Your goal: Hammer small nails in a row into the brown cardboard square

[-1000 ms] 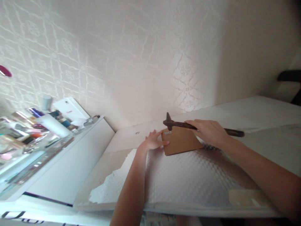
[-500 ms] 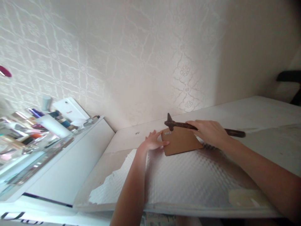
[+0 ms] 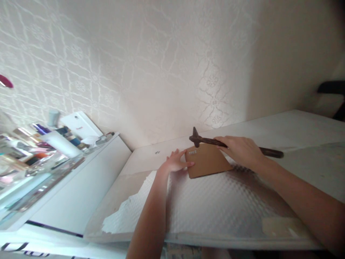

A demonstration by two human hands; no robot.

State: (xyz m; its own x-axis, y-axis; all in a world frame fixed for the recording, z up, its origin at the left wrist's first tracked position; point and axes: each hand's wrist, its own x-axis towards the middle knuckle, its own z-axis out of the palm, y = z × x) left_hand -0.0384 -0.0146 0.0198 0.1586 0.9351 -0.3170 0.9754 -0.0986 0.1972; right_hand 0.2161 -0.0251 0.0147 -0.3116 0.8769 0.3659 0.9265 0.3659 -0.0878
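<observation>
A dark brown hammer is gripped by my right hand, its handle running out behind the wrist to the right. The hammer's head hangs just above the back left part of a flat brown piece of cardboard. Small pale marks sit near that corner, too blurred to make out. On the left edge, my left hand steadies the cardboard, thumb across its top and the other fingers spread along its side. The cardboard lies on a white quilted sheet.
Under the quilted sheet is a white table against a patterned wall. To the left stands a white cabinet crowded with bottles and tubes, a white box among them. A black object shows at far right.
The hammer's head has risen slightly and shifted a little to the right with my right hand. My left hand and the cardboard stay where they were.
</observation>
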